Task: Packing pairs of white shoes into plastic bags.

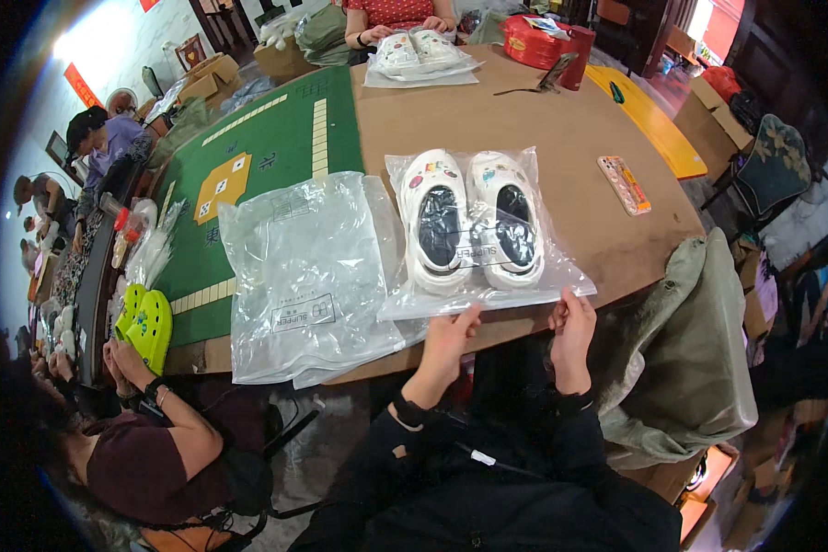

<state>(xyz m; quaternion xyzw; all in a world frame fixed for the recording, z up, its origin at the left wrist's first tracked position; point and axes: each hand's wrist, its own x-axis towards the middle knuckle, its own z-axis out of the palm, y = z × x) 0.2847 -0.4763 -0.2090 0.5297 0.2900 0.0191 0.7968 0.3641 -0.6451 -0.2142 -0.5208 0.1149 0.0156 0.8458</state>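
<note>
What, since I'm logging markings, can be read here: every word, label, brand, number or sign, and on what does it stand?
Wording is left uncopied; this is where it stands:
Clear bag around the white clogs: dark boxed print, partly legible.
Flat clear bags to its left: dark boxed print, partly legible.
Green mat: dark characters, partly legible.
Red banner at upper left: any writing too small to read.
Red bag: markings too blurred to read.
</note>
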